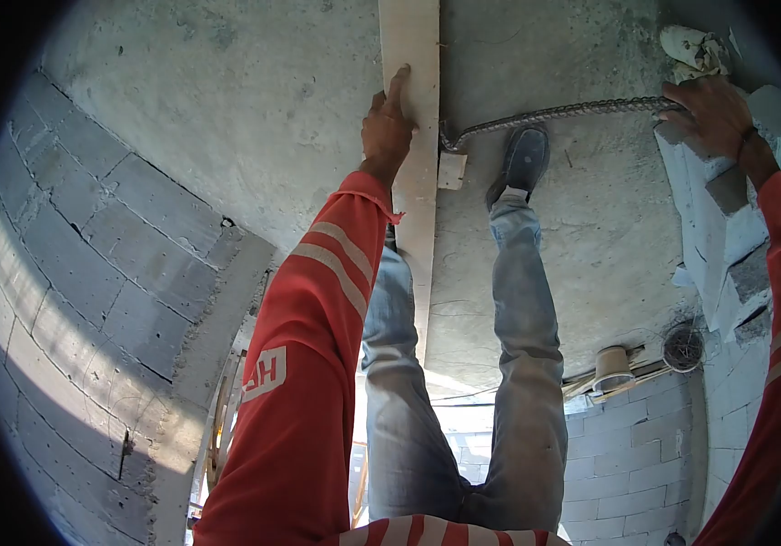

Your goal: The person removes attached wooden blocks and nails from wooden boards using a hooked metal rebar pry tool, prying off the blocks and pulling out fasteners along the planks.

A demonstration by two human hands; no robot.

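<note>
Upper centre: the left hand rests on a board, index finger extended. Upper right: the right hand is closed around one end of a bar, which extends leftward, its bent end beside the board's right edge.

You stand on a stained concrete floor. On your left, sunlight crosses a grey block wall (its joints show plainly); another block wall fills your view's lower right.
</note>
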